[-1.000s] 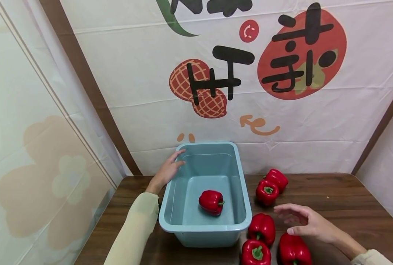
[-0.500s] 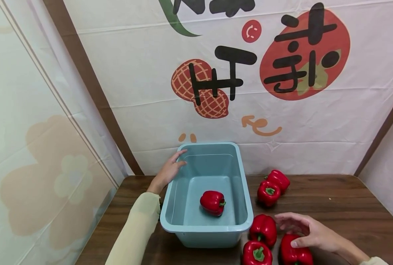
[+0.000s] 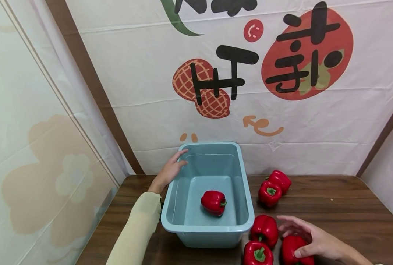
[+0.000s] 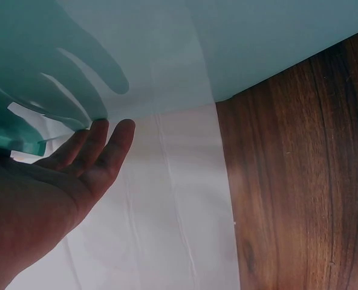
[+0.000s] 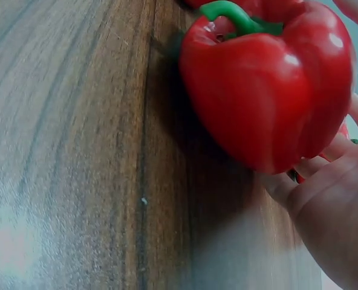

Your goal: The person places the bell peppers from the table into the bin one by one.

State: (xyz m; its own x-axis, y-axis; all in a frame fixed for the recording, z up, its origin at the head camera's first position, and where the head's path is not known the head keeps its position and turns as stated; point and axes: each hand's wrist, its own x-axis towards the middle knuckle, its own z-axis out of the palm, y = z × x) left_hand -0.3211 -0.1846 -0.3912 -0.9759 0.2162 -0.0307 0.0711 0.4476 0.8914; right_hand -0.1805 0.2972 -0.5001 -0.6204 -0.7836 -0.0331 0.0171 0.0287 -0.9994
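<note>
Wood-grain tabletop (image 3: 332, 206), printed white banner behind it. Blue tub (image 3: 209, 225) sits left of centre, one red pepper (image 3: 213, 202) lying inside on the floor of it. My left hand (image 3: 168, 171) reaches forward along the tub's far-left corner, arm stretched out in a pale sleeve, fingers (image 4: 109, 145) straight and resting against the rim and outer wall; grip apart, holding nothing. My right hand (image 3: 310, 238) comes in low from the right edge, palm cupped over the nearest pepper (image 3: 290, 247) at the front of the tabletop, thumb on its near side, fingers curled over the top; grip clamped on it. Wrist view shows that pepper sitting on the wood, green stem up. Two more peppers (image 3: 264, 229) (image 3: 257, 254) just beside it on the left, touching or nearly. Another pair (image 3: 273, 187) farther back, right of the tub.
</note>
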